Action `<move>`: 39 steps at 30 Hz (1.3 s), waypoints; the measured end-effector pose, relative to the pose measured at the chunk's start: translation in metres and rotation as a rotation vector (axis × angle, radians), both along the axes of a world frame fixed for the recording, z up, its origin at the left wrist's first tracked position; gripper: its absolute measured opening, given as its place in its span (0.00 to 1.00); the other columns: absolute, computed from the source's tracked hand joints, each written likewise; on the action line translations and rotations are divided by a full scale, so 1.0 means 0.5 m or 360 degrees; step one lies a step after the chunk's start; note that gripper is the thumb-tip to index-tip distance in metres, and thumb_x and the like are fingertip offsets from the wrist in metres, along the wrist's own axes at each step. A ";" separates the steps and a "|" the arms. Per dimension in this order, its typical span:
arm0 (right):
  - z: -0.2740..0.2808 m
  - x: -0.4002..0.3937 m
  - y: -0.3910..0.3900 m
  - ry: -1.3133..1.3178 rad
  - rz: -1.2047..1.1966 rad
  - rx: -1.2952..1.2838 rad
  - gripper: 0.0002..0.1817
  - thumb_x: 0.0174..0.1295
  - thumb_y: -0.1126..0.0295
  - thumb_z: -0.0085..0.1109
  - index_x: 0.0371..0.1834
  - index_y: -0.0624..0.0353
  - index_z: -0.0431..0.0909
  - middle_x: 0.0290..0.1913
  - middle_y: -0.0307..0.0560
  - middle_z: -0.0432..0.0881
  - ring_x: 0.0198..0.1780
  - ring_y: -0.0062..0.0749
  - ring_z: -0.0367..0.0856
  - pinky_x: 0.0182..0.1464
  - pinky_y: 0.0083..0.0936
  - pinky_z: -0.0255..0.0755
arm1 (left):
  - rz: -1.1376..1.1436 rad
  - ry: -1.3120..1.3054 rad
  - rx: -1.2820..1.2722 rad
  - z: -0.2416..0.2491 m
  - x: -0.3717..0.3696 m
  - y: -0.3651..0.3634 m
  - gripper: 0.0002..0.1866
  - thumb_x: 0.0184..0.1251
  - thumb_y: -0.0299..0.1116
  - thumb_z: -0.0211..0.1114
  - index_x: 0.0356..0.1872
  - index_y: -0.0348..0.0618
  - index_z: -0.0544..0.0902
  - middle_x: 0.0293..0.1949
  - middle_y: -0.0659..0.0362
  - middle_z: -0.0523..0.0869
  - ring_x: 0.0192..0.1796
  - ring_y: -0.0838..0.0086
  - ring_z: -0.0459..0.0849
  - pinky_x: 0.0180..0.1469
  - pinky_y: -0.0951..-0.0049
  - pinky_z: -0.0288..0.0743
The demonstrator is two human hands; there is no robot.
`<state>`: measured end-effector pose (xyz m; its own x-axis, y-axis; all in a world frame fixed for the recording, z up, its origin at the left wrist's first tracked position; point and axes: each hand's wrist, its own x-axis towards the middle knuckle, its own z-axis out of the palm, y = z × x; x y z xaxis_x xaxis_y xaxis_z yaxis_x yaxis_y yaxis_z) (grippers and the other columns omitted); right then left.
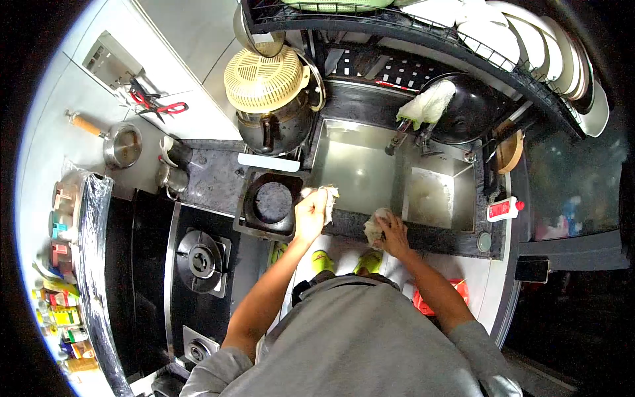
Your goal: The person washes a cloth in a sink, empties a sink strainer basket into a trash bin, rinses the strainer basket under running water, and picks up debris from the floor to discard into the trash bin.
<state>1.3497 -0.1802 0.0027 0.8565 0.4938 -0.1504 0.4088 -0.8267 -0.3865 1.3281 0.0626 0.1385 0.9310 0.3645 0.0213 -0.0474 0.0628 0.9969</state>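
Observation:
At the front edge of the double sink, my left hand [311, 215] is closed round a crumpled pale cloth [330, 204], just right of a black square tray [241, 210]. My right hand [395, 235] grips a second pale cloth [374, 227] over the counter edge, below the divider between the basins. The large left basin [354, 162] has a shiny, wet-looking bottom. Whitish suds or water show in the smaller right basin [430, 192]. Over the faucet [395, 143] hangs a white-green cloth [428, 104].
A black gas stove [211, 311] lies to the left. Behind it stands a dark pot [281, 129] under a yellow basket [263, 78]. A dish rack [410, 28] with plates overhangs the back. A white-red bottle [503, 210] stands at the right.

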 end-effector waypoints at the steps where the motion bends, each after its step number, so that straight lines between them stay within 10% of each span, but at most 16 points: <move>1: -0.016 -0.012 -0.008 0.0010 0.0003 0.0012 0.29 0.51 0.56 0.61 0.57 0.53 0.69 0.68 0.54 0.49 0.65 0.57 0.50 0.58 0.55 0.53 | -0.0060 -0.0013 0.0020 0.002 -0.009 0.012 0.15 0.69 0.37 0.51 0.30 0.38 0.82 0.20 0.68 0.74 0.18 0.87 0.66 0.19 0.82 0.62; 6: -0.105 0.003 -0.026 -0.0181 -0.0180 0.0613 0.19 0.51 0.65 0.60 0.47 0.60 0.76 0.47 0.55 0.74 0.48 0.51 0.72 0.56 0.45 0.59 | -0.0069 0.0063 -0.0391 -0.009 -0.029 0.057 0.14 0.69 0.33 0.52 0.29 0.35 0.81 0.24 0.67 0.77 0.26 0.86 0.71 0.30 0.84 0.66; 11: 0.091 0.018 -0.004 -0.0140 -0.0243 0.0184 0.13 0.59 0.64 0.51 0.24 0.63 0.76 0.32 0.56 0.77 0.34 0.50 0.74 0.40 0.41 0.64 | 0.0055 0.0036 0.0048 0.042 -0.025 0.065 0.14 0.68 0.32 0.52 0.26 0.34 0.78 0.25 0.69 0.77 0.28 0.87 0.70 0.32 0.86 0.65; 17: 0.244 0.020 0.058 -0.0152 -0.0324 0.1081 0.15 0.57 0.62 0.53 0.27 0.66 0.74 0.29 0.58 0.75 0.30 0.49 0.74 0.35 0.38 0.65 | -0.0271 0.0252 0.0063 -0.021 -0.020 0.021 0.10 0.62 0.35 0.60 0.35 0.38 0.81 0.23 0.70 0.74 0.25 0.87 0.68 0.27 0.83 0.64; 24: 0.273 -0.003 0.145 0.0442 -0.0375 0.1761 0.07 0.56 0.70 0.56 0.32 0.62 0.73 0.26 0.42 0.76 0.29 0.17 0.70 0.31 0.21 0.67 | -0.0839 0.0035 0.0479 0.030 -0.022 -0.010 0.33 0.43 0.27 0.73 0.55 0.41 0.71 0.36 0.58 0.82 0.36 0.76 0.79 0.44 0.72 0.74; 34: 0.312 0.058 0.090 0.0403 0.0390 0.0617 0.18 0.42 0.66 0.68 0.35 0.62 0.75 0.31 0.52 0.79 0.34 0.44 0.79 0.39 0.31 0.71 | -0.0846 0.0354 0.1060 0.122 -0.108 0.080 0.14 0.49 0.25 0.59 0.40 0.43 0.81 0.28 0.48 0.81 0.26 0.61 0.80 0.29 0.67 0.71; 39: 0.287 0.032 0.103 0.0400 0.0420 0.0819 0.24 0.46 0.67 0.66 0.49 0.58 0.73 0.43 0.48 0.78 0.42 0.35 0.77 0.41 0.28 0.71 | -0.0415 0.0686 0.0900 0.183 -0.132 0.213 0.08 0.48 0.30 0.55 0.26 0.39 0.81 0.20 0.55 0.81 0.26 0.78 0.81 0.30 0.72 0.74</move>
